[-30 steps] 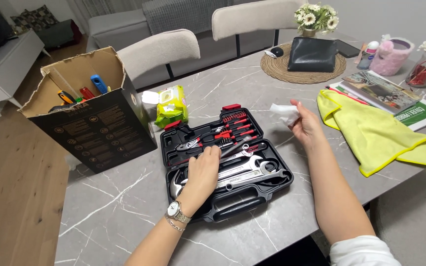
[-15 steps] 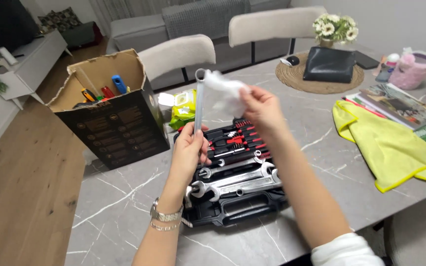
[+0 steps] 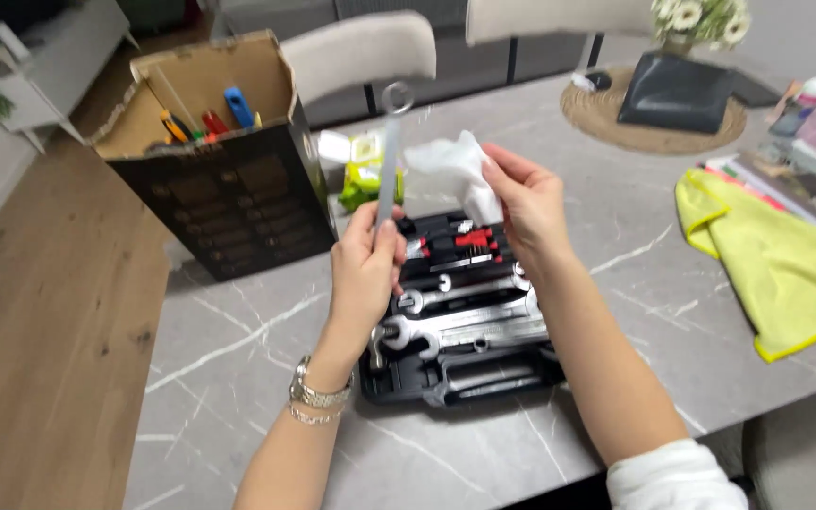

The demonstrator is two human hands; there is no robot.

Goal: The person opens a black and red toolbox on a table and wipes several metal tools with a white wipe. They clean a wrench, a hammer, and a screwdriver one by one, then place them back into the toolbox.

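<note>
In the head view, the lower end of the wrench (image 3: 389,161) is hidden inside the left hand (image 3: 366,269), which is closed around it. The whole picture is a little blurred. The right hand (image 3: 528,203) pinches a crumpled white wipe (image 3: 450,170) just beside the wrench shaft. The open tool case (image 3: 465,321) is partly covered by both forearms. A dark cardboard box (image 3: 229,189) with pale print stands at the left on the tabletop (image 3: 257,378); a green wipe packet (image 3: 363,170) lies behind. The wrench stands almost upright above the case, ring end up.
</note>
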